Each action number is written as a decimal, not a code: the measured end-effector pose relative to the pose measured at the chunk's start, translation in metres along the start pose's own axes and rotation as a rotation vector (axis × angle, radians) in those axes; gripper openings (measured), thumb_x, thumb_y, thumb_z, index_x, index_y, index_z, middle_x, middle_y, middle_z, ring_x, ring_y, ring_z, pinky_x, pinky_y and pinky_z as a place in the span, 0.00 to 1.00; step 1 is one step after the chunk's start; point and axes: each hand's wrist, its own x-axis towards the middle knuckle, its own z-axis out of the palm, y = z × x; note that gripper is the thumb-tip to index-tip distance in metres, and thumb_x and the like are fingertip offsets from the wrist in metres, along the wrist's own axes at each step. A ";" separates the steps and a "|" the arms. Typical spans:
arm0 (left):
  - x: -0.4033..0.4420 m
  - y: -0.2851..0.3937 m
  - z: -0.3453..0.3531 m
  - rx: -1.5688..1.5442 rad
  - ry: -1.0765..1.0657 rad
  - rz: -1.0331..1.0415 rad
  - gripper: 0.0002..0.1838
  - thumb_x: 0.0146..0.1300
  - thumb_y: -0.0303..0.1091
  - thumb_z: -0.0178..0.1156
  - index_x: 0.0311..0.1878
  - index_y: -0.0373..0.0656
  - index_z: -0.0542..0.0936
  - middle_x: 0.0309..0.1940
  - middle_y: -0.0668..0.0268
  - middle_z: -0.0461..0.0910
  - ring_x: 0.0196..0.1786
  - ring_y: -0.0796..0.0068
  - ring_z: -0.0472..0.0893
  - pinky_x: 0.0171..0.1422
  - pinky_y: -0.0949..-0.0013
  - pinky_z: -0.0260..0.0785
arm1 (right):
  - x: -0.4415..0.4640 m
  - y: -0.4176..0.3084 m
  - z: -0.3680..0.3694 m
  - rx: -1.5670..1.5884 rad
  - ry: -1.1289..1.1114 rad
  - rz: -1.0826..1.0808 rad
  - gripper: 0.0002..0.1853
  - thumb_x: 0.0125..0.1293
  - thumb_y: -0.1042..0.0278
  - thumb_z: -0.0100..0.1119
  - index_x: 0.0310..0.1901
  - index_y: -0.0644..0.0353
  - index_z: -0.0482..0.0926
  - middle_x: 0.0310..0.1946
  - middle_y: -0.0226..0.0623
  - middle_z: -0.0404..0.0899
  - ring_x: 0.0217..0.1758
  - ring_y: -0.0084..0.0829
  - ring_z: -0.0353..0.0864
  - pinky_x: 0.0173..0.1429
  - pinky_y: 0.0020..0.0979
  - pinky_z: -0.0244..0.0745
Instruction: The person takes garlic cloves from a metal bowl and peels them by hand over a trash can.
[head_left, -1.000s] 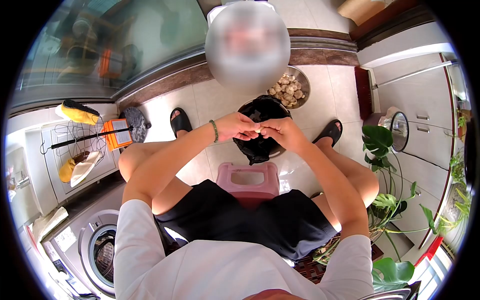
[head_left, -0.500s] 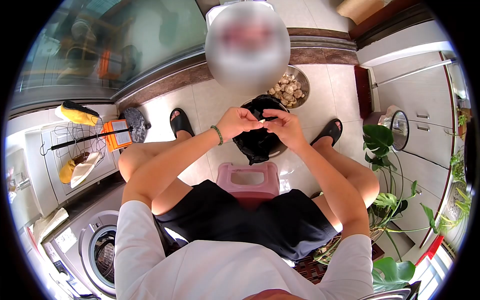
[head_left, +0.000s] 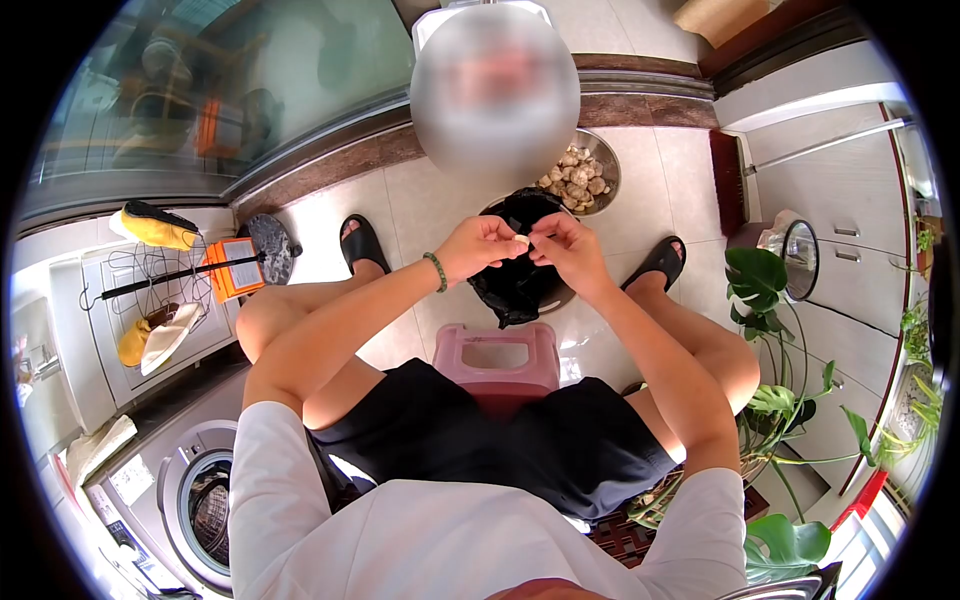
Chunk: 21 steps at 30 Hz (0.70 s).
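Observation:
A small pale garlic clove sits between the fingertips of my left hand, which is closed in a pinch. My right hand meets it from the right, thumb and fingers pinched at the clove's end. A green beaded bracelet circles my left wrist. Directly below both hands stands a bin lined with a black plastic bag. Beyond it, a metal bowl holds several garlic bulbs; a blurred round patch covers the bowl's left side.
A pink plastic stool stands between my legs. On the left are a wire rack with shoes and an orange box, and a washing machine. To the right, a leafy plant grows beside white cabinets.
My right hand's fingers have curled in and closed nearer the clove, where the index finger was more stretched out. More of the clove shows at my left fingertips.

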 end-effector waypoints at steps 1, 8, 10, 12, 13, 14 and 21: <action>0.002 -0.003 -0.002 0.031 -0.028 0.007 0.13 0.68 0.42 0.63 0.47 0.44 0.78 0.41 0.73 0.80 0.42 0.86 0.77 0.41 0.77 0.71 | 0.000 0.000 0.000 0.000 -0.001 0.000 0.05 0.66 0.74 0.63 0.41 0.64 0.80 0.31 0.30 0.82 0.32 0.17 0.79 0.37 0.21 0.77; -0.010 0.011 0.012 -0.167 0.036 0.029 0.13 0.68 0.41 0.63 0.45 0.40 0.79 0.43 0.67 0.83 0.47 0.78 0.82 0.47 0.73 0.77 | 0.005 0.009 -0.007 -0.033 -0.138 0.055 0.04 0.67 0.74 0.61 0.40 0.64 0.79 0.34 0.31 0.82 0.32 0.18 0.80 0.38 0.21 0.78; -0.012 0.014 0.013 -0.177 0.030 0.003 0.16 0.69 0.40 0.62 0.52 0.37 0.79 0.45 0.63 0.83 0.51 0.74 0.82 0.50 0.69 0.78 | 0.004 0.009 -0.007 -0.045 -0.148 0.073 0.04 0.67 0.74 0.62 0.40 0.65 0.79 0.34 0.31 0.82 0.32 0.18 0.80 0.38 0.21 0.78; -0.010 0.013 0.011 -0.179 0.036 0.013 0.17 0.69 0.39 0.62 0.54 0.37 0.79 0.47 0.62 0.83 0.50 0.75 0.83 0.49 0.70 0.78 | 0.003 0.009 -0.005 -0.049 -0.131 0.054 0.05 0.66 0.75 0.62 0.42 0.65 0.79 0.35 0.33 0.82 0.33 0.19 0.81 0.39 0.22 0.79; -0.010 0.013 0.010 -0.181 0.044 0.025 0.19 0.68 0.38 0.63 0.57 0.37 0.79 0.48 0.61 0.83 0.49 0.75 0.83 0.48 0.70 0.79 | 0.002 0.008 -0.004 -0.049 -0.130 0.054 0.05 0.66 0.75 0.62 0.42 0.65 0.79 0.35 0.33 0.82 0.33 0.19 0.81 0.39 0.22 0.79; -0.010 0.012 0.009 -0.181 0.043 0.024 0.19 0.68 0.38 0.63 0.57 0.37 0.79 0.48 0.61 0.83 0.49 0.75 0.83 0.48 0.70 0.79 | 0.001 0.008 -0.003 -0.018 -0.120 0.077 0.06 0.67 0.73 0.62 0.43 0.64 0.79 0.36 0.33 0.82 0.34 0.21 0.82 0.40 0.23 0.80; -0.012 0.013 0.007 0.097 0.121 0.251 0.09 0.61 0.30 0.68 0.41 0.34 0.86 0.34 0.62 0.87 0.34 0.75 0.85 0.40 0.76 0.77 | -0.017 -0.007 0.009 0.254 -0.147 0.349 0.12 0.69 0.64 0.61 0.48 0.60 0.77 0.43 0.34 0.81 0.41 0.29 0.84 0.48 0.33 0.82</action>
